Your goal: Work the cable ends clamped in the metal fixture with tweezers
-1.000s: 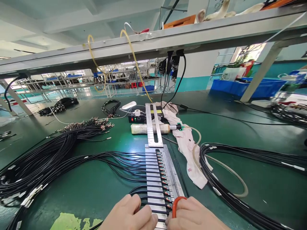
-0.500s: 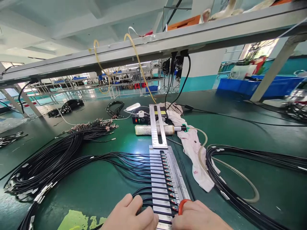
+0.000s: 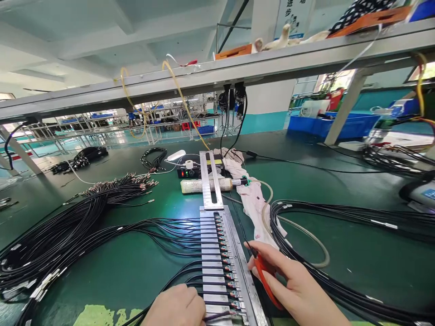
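Two hands: left hand (image 3: 178, 305), right hand (image 3: 299, 290). One metal jig (image 3: 217, 253), one red tool (image 3: 267, 278), one cloth (image 3: 253, 201), one black box (image 3: 190, 170), one wrapped tube (image 3: 204, 184).

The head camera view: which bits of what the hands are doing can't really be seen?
- Left hand: cut off by the bottom edge; its fingers cover the cable it presses on the metal rail.
- Red-handled tool in the right hand: the palm hides most of it, so its type is unclear.
- Cable ends in the rail: too small to make out.
- Sign at the top: cut off by the top edge.
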`<action>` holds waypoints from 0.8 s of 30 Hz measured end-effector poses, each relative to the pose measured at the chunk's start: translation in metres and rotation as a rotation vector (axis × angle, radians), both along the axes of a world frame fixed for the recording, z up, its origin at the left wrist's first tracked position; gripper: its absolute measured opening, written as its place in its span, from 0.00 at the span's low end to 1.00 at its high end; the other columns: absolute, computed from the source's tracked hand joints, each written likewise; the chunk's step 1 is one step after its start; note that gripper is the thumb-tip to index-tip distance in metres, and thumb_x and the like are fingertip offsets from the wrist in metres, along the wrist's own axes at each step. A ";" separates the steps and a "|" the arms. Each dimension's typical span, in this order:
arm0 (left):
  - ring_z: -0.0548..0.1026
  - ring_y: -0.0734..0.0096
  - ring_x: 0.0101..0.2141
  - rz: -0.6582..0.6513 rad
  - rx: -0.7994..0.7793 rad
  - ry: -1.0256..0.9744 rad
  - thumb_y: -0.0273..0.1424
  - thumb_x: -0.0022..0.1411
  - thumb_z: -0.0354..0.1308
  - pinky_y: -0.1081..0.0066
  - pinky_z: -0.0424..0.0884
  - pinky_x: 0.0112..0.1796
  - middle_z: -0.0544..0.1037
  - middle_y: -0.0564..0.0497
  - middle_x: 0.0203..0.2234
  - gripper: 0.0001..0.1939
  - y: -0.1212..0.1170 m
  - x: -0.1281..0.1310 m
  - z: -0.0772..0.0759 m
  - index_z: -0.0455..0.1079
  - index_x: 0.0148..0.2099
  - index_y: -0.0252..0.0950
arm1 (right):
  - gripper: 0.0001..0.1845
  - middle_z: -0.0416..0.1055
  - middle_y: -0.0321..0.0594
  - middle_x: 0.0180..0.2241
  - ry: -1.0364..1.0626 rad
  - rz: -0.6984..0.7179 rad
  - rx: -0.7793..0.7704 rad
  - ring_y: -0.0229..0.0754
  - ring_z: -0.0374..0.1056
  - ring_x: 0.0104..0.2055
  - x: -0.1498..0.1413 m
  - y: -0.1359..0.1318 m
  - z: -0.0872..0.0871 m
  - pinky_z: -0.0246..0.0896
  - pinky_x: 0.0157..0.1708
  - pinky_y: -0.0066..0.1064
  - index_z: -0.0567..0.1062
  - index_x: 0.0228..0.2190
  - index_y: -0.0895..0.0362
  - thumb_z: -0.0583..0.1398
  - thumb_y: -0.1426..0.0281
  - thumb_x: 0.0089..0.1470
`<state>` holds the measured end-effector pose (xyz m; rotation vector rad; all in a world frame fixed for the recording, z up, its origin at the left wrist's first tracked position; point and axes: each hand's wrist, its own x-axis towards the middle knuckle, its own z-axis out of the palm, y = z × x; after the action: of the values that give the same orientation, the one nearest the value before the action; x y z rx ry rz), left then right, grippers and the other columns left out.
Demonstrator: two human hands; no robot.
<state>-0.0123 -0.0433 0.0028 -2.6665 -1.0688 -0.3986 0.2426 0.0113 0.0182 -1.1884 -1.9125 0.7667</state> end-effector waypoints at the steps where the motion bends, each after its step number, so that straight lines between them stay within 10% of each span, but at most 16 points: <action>1: 0.67 0.76 0.23 -0.004 0.023 -0.019 0.25 0.67 0.52 0.75 0.60 0.24 0.69 0.57 0.23 0.09 0.002 0.001 -0.003 0.61 0.31 0.37 | 0.24 0.76 0.45 0.38 -0.007 0.005 0.009 0.46 0.75 0.38 0.000 0.000 0.000 0.71 0.40 0.32 0.76 0.44 0.60 0.51 0.59 0.54; 24: 0.58 0.73 0.20 -0.118 0.220 -0.078 0.30 0.68 0.52 0.71 0.54 0.23 0.64 0.56 0.19 0.18 0.024 0.022 -0.013 0.57 0.25 0.37 | 0.18 0.75 0.38 0.41 -0.025 0.158 0.121 0.39 0.72 0.41 -0.001 -0.009 0.001 0.67 0.43 0.25 0.75 0.45 0.53 0.51 0.72 0.55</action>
<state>0.0094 -0.0192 -0.0107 -2.5420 -0.8358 -0.6101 0.2420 0.0022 0.0188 -0.9869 -2.0611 0.7099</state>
